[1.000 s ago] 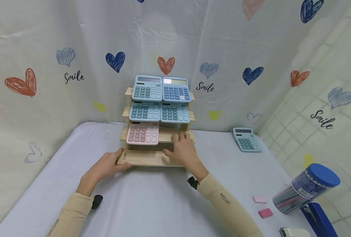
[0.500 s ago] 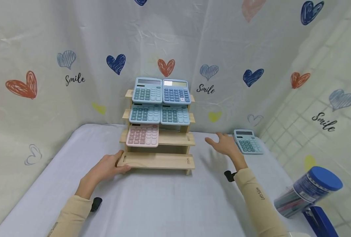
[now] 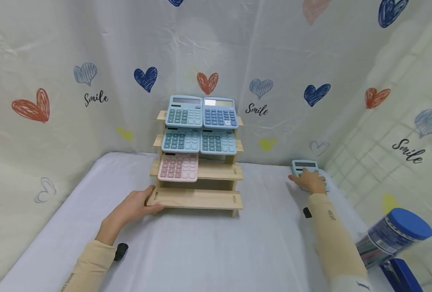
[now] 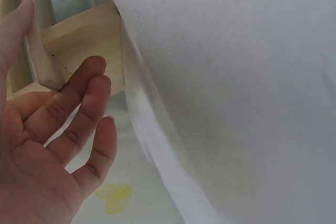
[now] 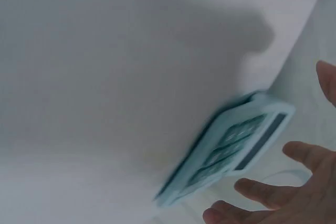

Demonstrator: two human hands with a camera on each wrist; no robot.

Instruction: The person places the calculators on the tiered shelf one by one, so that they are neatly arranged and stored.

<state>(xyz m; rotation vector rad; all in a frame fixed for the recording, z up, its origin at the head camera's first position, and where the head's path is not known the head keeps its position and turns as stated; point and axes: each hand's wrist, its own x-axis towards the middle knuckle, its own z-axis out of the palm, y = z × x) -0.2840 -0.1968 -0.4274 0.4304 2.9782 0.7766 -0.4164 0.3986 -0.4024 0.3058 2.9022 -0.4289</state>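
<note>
A wooden tiered rack [image 3: 201, 198] stands mid-table, with two blue calculators [image 3: 200, 111] on its top step, two more [image 3: 199, 141] on the second and a pink calculator [image 3: 178, 167] on the third. My left hand [image 3: 137, 205] rests against the rack's bottom left corner [image 4: 79, 35]. In the left wrist view the left hand [image 4: 52, 145] has its fingers nearly straight. My right hand [image 3: 309, 180] is over a teal calculator [image 3: 303, 165] lying on the table at the right. In the right wrist view the right hand [image 5: 294, 198] has spread fingers beside the blurred calculator [image 5: 231, 150]. Contact is unclear.
A white cloth covers the table [image 3: 208, 251]. A blue-lidded canister [image 3: 394, 235] lies tilted at the right front, with a blue stapler [image 3: 398, 271] below it. A heart-print curtain [image 3: 92, 81] closes in the back and both sides.
My right hand left the rack's lower steps and swung right across the table to the teal calculator. My left hand stayed at the rack's corner.
</note>
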